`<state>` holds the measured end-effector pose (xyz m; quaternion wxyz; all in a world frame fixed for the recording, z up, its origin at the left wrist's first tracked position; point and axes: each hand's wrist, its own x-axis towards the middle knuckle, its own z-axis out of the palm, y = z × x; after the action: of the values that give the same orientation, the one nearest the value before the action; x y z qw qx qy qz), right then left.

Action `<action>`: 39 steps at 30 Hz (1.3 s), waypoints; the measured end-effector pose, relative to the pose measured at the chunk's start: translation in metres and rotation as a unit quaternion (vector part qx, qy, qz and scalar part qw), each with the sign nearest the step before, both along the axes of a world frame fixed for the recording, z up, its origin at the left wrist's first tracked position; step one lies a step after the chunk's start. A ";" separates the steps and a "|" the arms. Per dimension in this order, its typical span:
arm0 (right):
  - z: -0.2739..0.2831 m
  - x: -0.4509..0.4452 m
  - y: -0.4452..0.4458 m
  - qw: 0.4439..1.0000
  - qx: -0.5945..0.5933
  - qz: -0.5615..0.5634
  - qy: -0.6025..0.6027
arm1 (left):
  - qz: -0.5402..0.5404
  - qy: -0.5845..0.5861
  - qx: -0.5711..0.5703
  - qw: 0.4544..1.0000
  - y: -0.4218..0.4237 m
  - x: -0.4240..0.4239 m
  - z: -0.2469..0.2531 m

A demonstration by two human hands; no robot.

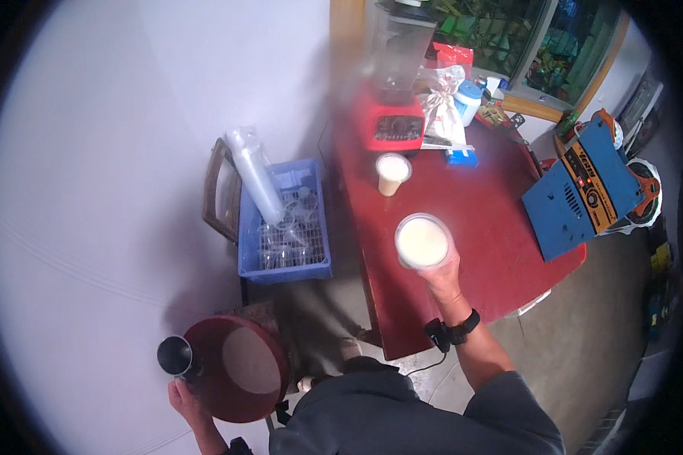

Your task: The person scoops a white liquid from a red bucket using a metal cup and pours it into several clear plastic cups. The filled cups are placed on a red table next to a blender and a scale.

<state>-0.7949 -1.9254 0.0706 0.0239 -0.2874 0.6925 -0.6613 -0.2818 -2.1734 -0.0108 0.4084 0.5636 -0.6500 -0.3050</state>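
Note:
My right hand (445, 277) grips a clear plastic cup (424, 242) filled close to its rim with a creamy white liquid, above the dark red table (461, 196). Farther back on that table stands a second cup (391, 175) with pale froth on top. At the lower left, my left hand (186, 401) holds a dark metal cup or dipper (175, 356), its handle mostly hidden by the fingers. This vessel is over the left rim of a dark red bucket (273, 364), inside which a pale liquid (251, 360) shows.
A blue plastic crate (284, 276) holds upturned clear cups, with a sleeve of stacked plastic cups (256, 176) leaning in it. A red blender (393, 122), a white bag (444, 108) and a blue-capped jar (468, 102) stand on the table's far end. A blue machine (586, 187) is at right.

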 end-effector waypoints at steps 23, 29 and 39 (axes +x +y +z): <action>-0.124 -0.242 -0.045 0.982 -0.137 -0.043 -0.122 | 0.116 0.036 0.126 0.985 0.022 -0.031 0.037; -0.130 -0.248 -0.055 0.980 -0.143 -0.039 -0.135 | 0.142 -0.001 0.124 0.982 0.027 -0.053 0.060; -0.149 -0.258 -0.041 0.988 -0.114 -0.015 -0.101 | 0.112 -0.032 0.056 0.992 0.012 -0.034 0.006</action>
<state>-1.0533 -1.9664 -0.0788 0.0510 -0.2094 0.6105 -0.7622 -0.3160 -2.1613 -0.0043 0.3865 0.6645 -0.5773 -0.2754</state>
